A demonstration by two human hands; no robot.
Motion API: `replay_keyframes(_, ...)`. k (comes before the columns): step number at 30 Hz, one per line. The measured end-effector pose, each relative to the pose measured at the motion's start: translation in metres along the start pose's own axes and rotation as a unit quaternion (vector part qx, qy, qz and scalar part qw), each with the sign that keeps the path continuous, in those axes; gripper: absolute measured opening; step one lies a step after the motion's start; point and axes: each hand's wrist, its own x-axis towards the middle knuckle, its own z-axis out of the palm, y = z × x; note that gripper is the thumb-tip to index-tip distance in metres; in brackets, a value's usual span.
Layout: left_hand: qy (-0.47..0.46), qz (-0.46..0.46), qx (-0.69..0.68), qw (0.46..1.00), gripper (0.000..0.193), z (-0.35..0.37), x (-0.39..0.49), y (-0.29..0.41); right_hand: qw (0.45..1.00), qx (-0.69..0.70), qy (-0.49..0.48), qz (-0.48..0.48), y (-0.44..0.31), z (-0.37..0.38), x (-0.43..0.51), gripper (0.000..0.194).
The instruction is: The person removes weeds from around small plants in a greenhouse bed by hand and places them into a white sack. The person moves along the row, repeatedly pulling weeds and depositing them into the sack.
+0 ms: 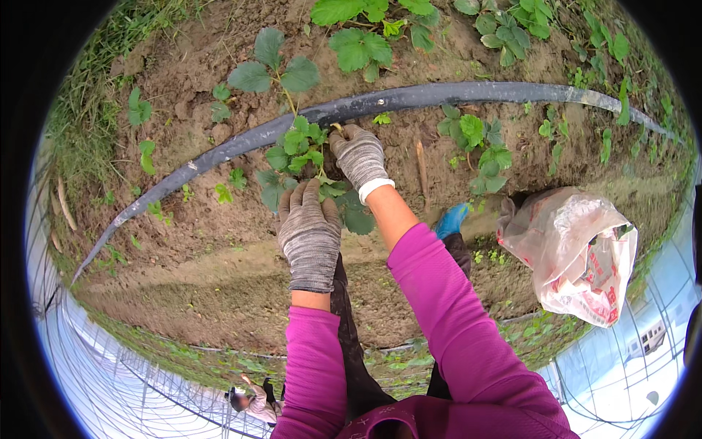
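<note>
Strawberry plant leaves (296,144) stand between and ahead of my two hands, close to the near side of a black irrigation hose (351,108). My left hand (311,236), in a grey knit glove, touches the lower leaves, its fingers bent over them and partly hidden. At the right side of the plant, near the soil and the hose, is my right hand (359,158) in a matching glove with a white cuff. Its fingers are curled; a small pale piece (337,128) shows at the tips, and I cannot tell whether it is gripped. Larger leaves (356,211) spread below the hands.
A whitish plastic bag with red print (570,252) sits on the right. A wooden stick (422,170) stands in the soil. Further strawberry plants (482,148) grow on the bed. My blue-covered foot (452,219) is beside it. Another person (255,400) is far behind.
</note>
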Motion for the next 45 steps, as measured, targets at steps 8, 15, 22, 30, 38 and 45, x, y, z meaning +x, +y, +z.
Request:
replay_keyframes(8, -0.087, -0.080, -0.131, 0.984, 0.030, -0.015, 0.003, 0.011, 0.998, -0.040, -0.054, 0.014, -0.010, -0.027, -0.023, 0.037)
replay_keyframes(15, 0.128, -0.288, -0.643, 0.698, 0.020, -0.018, 0.011, -0.003, 0.988, -0.128, -0.087, -0.025, -0.010, -0.036, -0.044, 0.037)
replay_keyframes(22, 0.150, -0.300, -0.708, 0.621, 0.025, -0.041, 0.003, 0.024, 0.989, -0.090, -0.113, -0.006, -0.019, -0.031, -0.037, 0.035)
replay_keyframes(30, 0.137, -0.298, -0.736, 0.592, 0.028, -0.048, -0.001, 0.029, 0.965, -0.225, -0.132, -0.025, -0.042, -0.013, -0.027, 0.028)
replay_keyframes(38, 0.139, -0.306, -0.743, 0.578, 0.031, -0.050, 0.002, 0.027, 0.969, -0.212, -0.113, -0.059, -0.037, -0.010, -0.016, 0.027)
replay_keyframes(45, 0.127, -0.302, -0.752, 0.572, 0.033, -0.049, 0.001, 0.022, 0.900, -0.373, -0.162, -0.158, -0.052, -0.042, 0.000, 0.021)
